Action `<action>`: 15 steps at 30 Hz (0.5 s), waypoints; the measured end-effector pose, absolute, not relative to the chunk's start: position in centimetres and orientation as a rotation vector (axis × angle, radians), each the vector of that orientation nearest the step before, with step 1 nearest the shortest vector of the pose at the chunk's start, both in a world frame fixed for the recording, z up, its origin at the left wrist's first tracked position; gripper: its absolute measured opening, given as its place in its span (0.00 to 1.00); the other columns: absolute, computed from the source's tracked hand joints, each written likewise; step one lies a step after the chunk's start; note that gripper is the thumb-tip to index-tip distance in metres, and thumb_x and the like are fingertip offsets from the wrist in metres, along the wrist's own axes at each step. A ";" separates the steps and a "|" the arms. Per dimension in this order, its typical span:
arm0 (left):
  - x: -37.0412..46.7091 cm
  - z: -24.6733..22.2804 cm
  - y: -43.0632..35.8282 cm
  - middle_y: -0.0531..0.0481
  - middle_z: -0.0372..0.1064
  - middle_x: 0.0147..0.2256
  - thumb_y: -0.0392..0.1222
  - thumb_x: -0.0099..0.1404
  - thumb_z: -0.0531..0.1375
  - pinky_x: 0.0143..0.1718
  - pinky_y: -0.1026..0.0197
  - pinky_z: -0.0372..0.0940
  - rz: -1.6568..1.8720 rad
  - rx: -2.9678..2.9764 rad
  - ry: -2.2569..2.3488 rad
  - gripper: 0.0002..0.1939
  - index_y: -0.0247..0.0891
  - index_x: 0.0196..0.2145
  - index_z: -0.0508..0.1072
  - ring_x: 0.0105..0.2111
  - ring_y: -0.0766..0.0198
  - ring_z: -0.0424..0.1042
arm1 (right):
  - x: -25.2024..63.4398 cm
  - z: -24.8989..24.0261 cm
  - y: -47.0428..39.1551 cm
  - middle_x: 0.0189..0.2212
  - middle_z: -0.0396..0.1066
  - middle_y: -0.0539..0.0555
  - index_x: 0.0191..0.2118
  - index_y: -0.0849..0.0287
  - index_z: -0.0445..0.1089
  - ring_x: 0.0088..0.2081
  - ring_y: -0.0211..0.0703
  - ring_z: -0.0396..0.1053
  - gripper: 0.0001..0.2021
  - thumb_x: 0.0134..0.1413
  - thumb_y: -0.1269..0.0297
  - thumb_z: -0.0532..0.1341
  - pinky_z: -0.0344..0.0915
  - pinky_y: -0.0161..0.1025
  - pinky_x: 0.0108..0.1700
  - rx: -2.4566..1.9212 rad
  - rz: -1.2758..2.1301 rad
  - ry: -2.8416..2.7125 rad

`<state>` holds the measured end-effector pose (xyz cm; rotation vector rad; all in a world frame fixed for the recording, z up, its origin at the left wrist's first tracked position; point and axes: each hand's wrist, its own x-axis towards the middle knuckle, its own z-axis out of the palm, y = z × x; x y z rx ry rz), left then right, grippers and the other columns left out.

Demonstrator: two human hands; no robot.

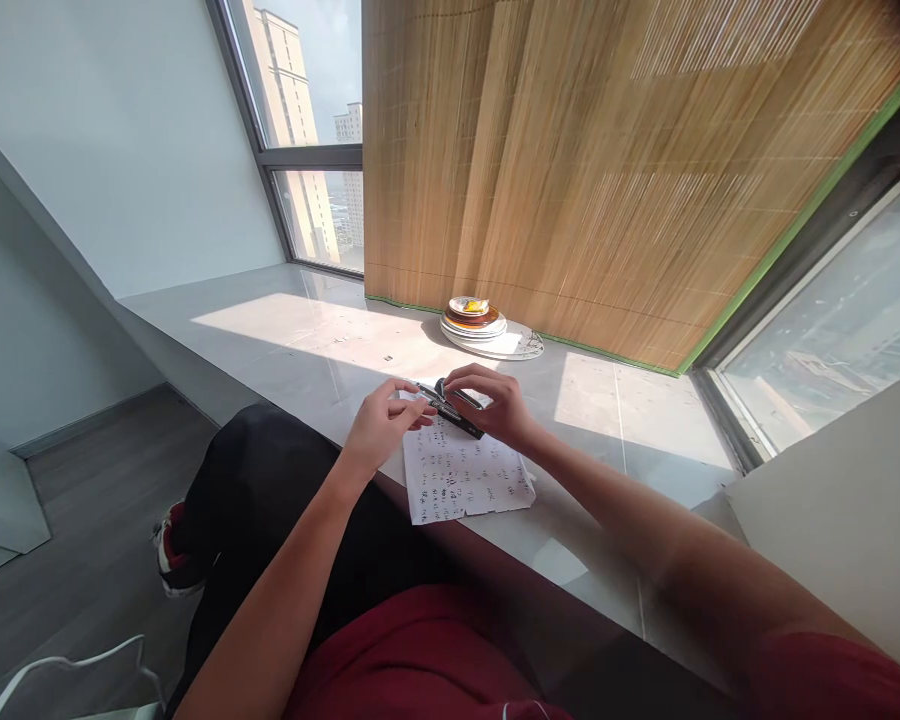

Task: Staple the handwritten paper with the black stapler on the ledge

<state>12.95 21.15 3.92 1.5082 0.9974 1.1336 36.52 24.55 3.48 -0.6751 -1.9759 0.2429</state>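
Observation:
A sheet of paper with handwriting [465, 478] lies on the tiled ledge near its front edge. Over the paper's top end is a dark, narrow object [461, 420], perhaps a pen case, with slim pen-like items along it. My left hand [385, 420] is at its left side, fingers bent and near its upper end; what they hold, if anything, is too small to tell. From the right, my right hand [495, 400] reaches over the object, thumb and fingers curled around a small dark item at its top end.
A stack of plates [474, 325] stands on the ledge beyond my hands, before a bamboo blind [570, 180]. Window frames rise at left and right. My knee [255, 470] is beside the ledge's front edge [217, 405].

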 end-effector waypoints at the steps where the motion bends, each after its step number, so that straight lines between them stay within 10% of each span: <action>1: 12.6 3.5 21.8 0.41 0.83 0.38 0.54 0.69 0.69 0.50 0.43 0.73 1.203 1.549 1.099 0.17 0.43 0.47 0.73 0.41 0.44 0.82 | 37.8 3.5 25.5 0.43 0.80 0.58 0.40 0.53 0.80 0.45 0.51 0.78 0.08 0.67 0.57 0.64 0.76 0.50 0.50 -0.781 0.220 -1.956; 7: 9.5 0.9 28.9 0.39 0.80 0.39 0.41 0.66 0.66 0.57 0.44 0.67 1.045 1.838 1.678 0.03 0.44 0.36 0.75 0.50 0.37 0.76 | 46.9 0.0 31.2 0.32 0.77 0.59 0.29 0.59 0.77 0.34 0.50 0.73 0.05 0.54 0.69 0.64 0.71 0.47 0.45 -1.606 0.112 -1.922; 15: 9.1 0.1 38.1 0.32 0.72 0.58 0.36 0.68 0.59 0.65 0.48 0.59 0.862 2.186 1.616 0.14 0.36 0.50 0.78 0.62 0.41 0.67 | 48.9 -3.0 33.3 0.57 0.76 0.64 0.54 0.61 0.77 0.55 0.60 0.68 0.16 0.67 0.65 0.58 0.64 0.56 0.62 -1.702 0.067 -2.070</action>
